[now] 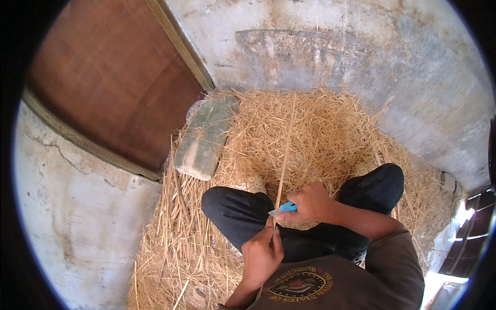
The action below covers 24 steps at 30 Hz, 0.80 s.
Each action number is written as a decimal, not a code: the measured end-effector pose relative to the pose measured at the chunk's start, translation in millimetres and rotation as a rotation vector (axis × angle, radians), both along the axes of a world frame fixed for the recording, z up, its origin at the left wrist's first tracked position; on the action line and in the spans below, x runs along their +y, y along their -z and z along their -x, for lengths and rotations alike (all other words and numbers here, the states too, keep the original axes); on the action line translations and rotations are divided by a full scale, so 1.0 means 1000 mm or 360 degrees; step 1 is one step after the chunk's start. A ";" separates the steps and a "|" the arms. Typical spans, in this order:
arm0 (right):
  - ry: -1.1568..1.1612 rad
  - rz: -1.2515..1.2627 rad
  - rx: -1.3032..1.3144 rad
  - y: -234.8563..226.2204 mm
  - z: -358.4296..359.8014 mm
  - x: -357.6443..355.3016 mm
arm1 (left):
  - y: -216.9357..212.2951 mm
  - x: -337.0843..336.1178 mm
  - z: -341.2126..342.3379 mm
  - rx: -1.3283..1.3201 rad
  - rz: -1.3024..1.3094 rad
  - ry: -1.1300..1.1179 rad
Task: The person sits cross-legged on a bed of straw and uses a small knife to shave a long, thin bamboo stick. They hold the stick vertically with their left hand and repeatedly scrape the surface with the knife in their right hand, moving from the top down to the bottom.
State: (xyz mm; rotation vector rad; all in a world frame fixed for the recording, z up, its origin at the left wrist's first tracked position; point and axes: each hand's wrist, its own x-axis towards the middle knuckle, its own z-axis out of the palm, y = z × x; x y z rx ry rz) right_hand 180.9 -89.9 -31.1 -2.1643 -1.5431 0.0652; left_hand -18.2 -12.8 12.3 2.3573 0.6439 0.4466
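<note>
Over crossed legs: left hand (262, 253) pinches long pale straw stalk (285, 150) at its near end, stalk running straight away; right hand (309, 203) grips blue-handled small knife (283, 209) against it.

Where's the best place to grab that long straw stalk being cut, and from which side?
Judging by its pose, grip the stalk on the bare stretch just above the blade, coming from the left. It is thin and runs straight away from the person, and the right hand with the blue knife blocks the right side.

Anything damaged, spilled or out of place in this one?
Nothing about the hands' work. Straw lies loose over the floor, the wall is cracked, and a grey-green slab lies askew on the straw.
</note>
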 end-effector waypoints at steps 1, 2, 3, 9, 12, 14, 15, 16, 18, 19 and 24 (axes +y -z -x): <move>0.0057 -0.0022 -0.0035 0.000 -0.007 0.002 | -0.001 -0.002 -0.002 -0.0001 0.0007 -0.0022; 0.0114 -0.0036 -0.0044 0.003 -0.012 0.002 | 0.000 -0.005 -0.001 0.0027 0.0045 -0.0011; 0.0310 -0.0041 0.0096 0.000 -0.034 0.008 | 0.000 -0.005 0.001 0.0053 0.0069 0.0007; -0.0154 0.0113 0.0027 -0.005 0.021 -0.004 | 0.009 -0.004 0.006 -0.0010 0.0049 -0.0023; -0.0065 -0.0031 -0.0053 0.005 0.010 0.004 | 0.009 -0.001 0.002 -0.0035 0.0000 -0.0037; -0.0053 -0.0119 -0.0141 0.001 0.012 0.005 | 0.006 0.001 0.001 -0.0029 -0.0028 -0.0054; -0.0046 -0.0168 -0.0192 -0.002 0.011 0.007 | 0.004 0.001 0.001 -0.0019 -0.0034 -0.0074; 0.0000 -0.0150 -0.0172 -0.001 0.009 0.009 | 0.003 0.002 0.002 -0.0010 -0.0040 -0.0095; 0.0092 -0.0112 -0.0143 0.004 -0.001 0.013 | 0.001 0.001 0.005 -0.0055 -0.0045 -0.0057; 0.0224 -0.0101 -0.0142 0.005 -0.016 0.015 | 0.000 0.001 0.008 -0.0077 -0.0048 -0.0041; 0.0026 0.0138 -0.0130 -0.006 0.011 0.005 | 0.008 -0.002 0.015 -0.0029 0.0131 -0.0047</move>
